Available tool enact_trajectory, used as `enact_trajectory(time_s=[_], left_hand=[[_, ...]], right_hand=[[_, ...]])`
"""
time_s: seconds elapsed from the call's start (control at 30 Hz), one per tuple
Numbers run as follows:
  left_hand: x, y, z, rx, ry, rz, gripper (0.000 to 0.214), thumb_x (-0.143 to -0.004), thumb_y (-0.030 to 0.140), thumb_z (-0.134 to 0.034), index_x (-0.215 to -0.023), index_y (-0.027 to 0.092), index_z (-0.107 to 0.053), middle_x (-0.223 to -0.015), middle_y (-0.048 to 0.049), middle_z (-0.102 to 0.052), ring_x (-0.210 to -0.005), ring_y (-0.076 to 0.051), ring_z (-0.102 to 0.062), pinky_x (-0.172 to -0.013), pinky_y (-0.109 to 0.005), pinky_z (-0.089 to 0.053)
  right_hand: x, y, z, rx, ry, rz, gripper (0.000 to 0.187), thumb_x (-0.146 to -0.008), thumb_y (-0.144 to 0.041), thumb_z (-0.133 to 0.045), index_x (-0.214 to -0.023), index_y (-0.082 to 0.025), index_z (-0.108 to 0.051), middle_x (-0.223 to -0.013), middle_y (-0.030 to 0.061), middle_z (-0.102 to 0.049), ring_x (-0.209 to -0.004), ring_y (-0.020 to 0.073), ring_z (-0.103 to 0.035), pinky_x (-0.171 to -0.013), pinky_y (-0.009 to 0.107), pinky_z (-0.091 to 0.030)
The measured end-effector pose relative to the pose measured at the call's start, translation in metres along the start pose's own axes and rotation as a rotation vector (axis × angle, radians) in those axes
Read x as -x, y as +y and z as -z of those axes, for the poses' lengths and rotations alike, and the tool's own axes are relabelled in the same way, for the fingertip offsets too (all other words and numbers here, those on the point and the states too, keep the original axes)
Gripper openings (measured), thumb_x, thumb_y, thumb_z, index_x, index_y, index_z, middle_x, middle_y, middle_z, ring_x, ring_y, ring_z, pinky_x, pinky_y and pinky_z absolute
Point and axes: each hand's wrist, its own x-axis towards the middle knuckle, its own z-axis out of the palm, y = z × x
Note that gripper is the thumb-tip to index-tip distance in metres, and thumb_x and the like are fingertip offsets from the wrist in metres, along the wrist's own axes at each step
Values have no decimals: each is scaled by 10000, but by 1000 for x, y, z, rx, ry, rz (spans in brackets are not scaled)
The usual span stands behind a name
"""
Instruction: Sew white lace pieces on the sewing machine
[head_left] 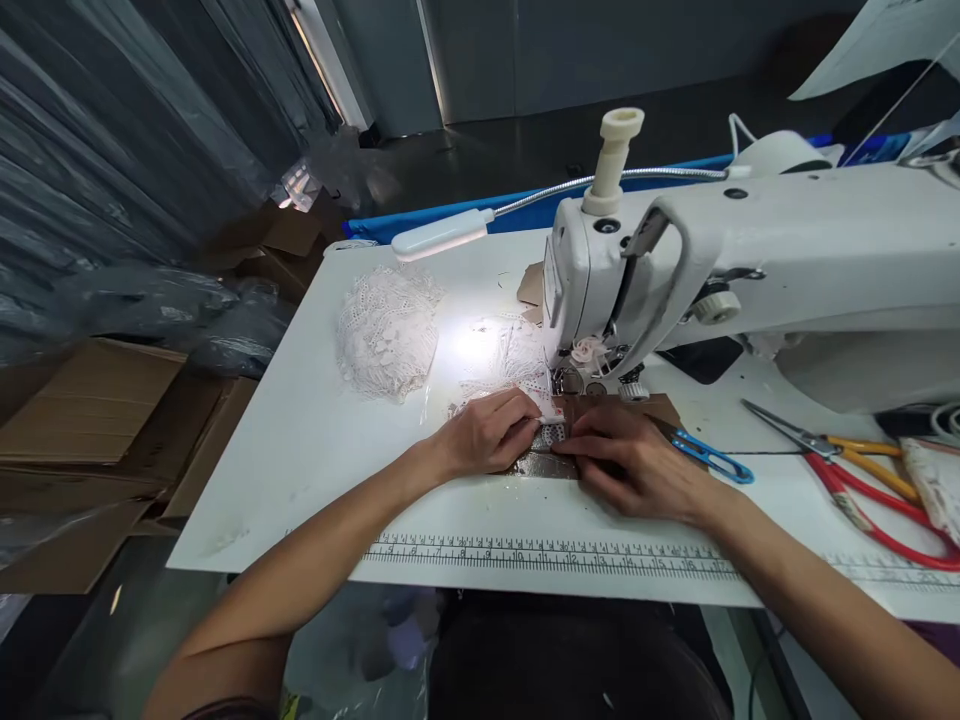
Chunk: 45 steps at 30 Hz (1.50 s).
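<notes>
Both forearms reach in from the near edge of the white table (300,450) and cross the printed ruler (525,555) on the side nearest the person, in front of the sewing machine (750,250).

The left hand (491,432) lies palm down with the wrist low. Its fingers are bent and close together, nipped on the lace strip (550,410). The right hand (637,465) angles in from the right, knuckles raised, with the thumb and forefinger narrow on the same strip. The two sets of fingertips nearly meet.

The lace strip lies flat just in front of the machine's needle end, on a brown card (664,406).

Blue-handled snips (712,458) lie just beyond the right hand, before the machine's base. It cannot be told whether they touch the hand. Red-handled scissors (862,490) lie further right, under the machine's arm.

A heap of lace (386,330) sits left of the machine. A lamp (442,235) on a bendy neck reaches out beyond it. Cardboard boxes (90,400) stand on the floor well to the left.
</notes>
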Motion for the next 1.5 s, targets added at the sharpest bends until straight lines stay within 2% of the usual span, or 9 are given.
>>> enact_trajectory(time_s=[0.23,0.43,0.67,0.9,1.07,1.17,1.27,1.4,1.5], left_hand=[[-1,6,3,-288,-50,-186,31,-885,185,-600,-876,173,-628,-995,-35,-701,-760,-136,-613,-712,-315,-470],[-1,7,0,-326,-36,-222,45,-877,144,-597,-849,160,-629,-972,-24,-719,-763,-131,-622,-745,-316,-472],[0,5,-1,-351,9,-259,44,-863,104,-596,-880,128,-629,-987,-59,-721,-766,-151,-636,-700,-321,-500],[2,5,-2,-350,6,-225,91,-870,86,-559,-870,116,-645,-943,-70,-714,-738,-152,-630,-667,-308,-525],[2,3,1,-247,-77,-175,132,-884,91,-538,-862,116,-665,-943,-68,-713,-768,-144,-654,-717,-298,-578],[1,5,0,-197,-54,-151,138,-894,100,-534,-867,113,-669,-948,-74,-713,-807,-144,-674,-758,-303,-600],[2,9,-4,-200,12,-90,159,-905,101,-511,-847,116,-658,-935,-75,-708,-828,-143,-681,-768,-310,-614],[4,12,-7,-222,44,-53,142,-905,100,-514,-849,113,-644,-946,-83,-701,-844,-139,-679,-746,-286,-613],[5,12,-6,-265,42,-70,125,-902,109,-531,-847,115,-643,-961,-82,-702,-828,-141,-670,-737,-293,-600]], right_hand=[[-3,-4,-5,94,-51,29,328,-850,-181,-523,-1119,-228,-705,-1021,107,-586,-950,222,-550,-829,400,-485],[-2,-5,0,47,-89,-9,337,-847,-185,-544,-1142,-246,-693,-1053,101,-587,-968,224,-567,-843,399,-496],[-1,4,-6,25,115,-157,403,-939,-186,-421,-1301,-226,-594,-1108,121,-579,-995,217,-611,-903,394,-522],[-2,6,-16,212,76,-69,392,-925,-173,-455,-1290,-204,-594,-1091,137,-560,-986,242,-583,-870,432,-540],[-9,4,-18,363,65,-89,381,-920,-166,-440,-1257,-164,-616,-985,153,-566,-885,264,-583,-773,460,-555],[-8,4,-16,305,85,-127,378,-921,-172,-428,-1242,-148,-625,-986,154,-574,-862,251,-595,-783,458,-554],[-3,2,-9,128,140,-133,371,-899,-143,-442,-1200,-190,-654,-1048,119,-596,-910,214,-616,-839,409,-542],[0,-3,-3,9,19,-29,326,-853,-134,-501,-1064,-251,-720,-1033,65,-620,-935,192,-607,-845,381,-516],[-1,-5,-3,71,-33,14,355,-859,-146,-500,-1118,-271,-709,-1033,76,-607,-943,204,-579,-812,393,-510]])
